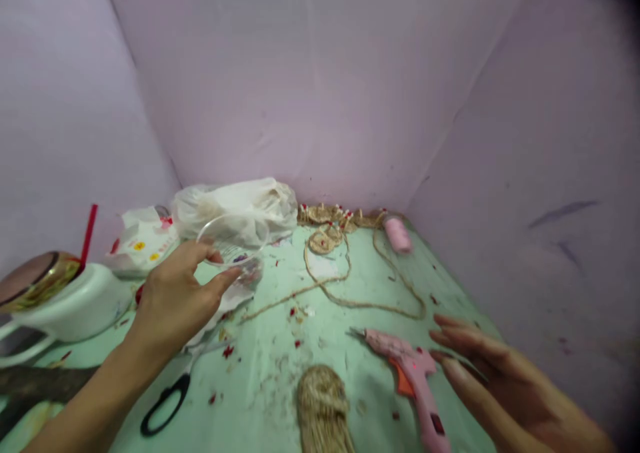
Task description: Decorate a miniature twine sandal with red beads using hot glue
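My left hand (183, 293) is at a clear round plastic cup (255, 239), fingers and thumb curled at its near rim; small reddish bits show through it. Over the table's right side, my right hand (505, 379) is held with its fingers stretched out and nothing in it. Just left of that hand lies a pink hot glue gun (400, 356) with an orange trigger, its nozzle pointing left. A bundle of jute twine (323, 406) rests at the near middle. Black-handled scissors (175, 399) lie beside my left forearm, partly hidden.
Jute cord (370, 304) loops across the green table toward twine pieces with red and white tips (330, 216). A pink thread spool (398, 234) stands at the back right. White plastic bags (235, 196), a tissue pack (143, 243) and a white pot (95, 303) are at left.
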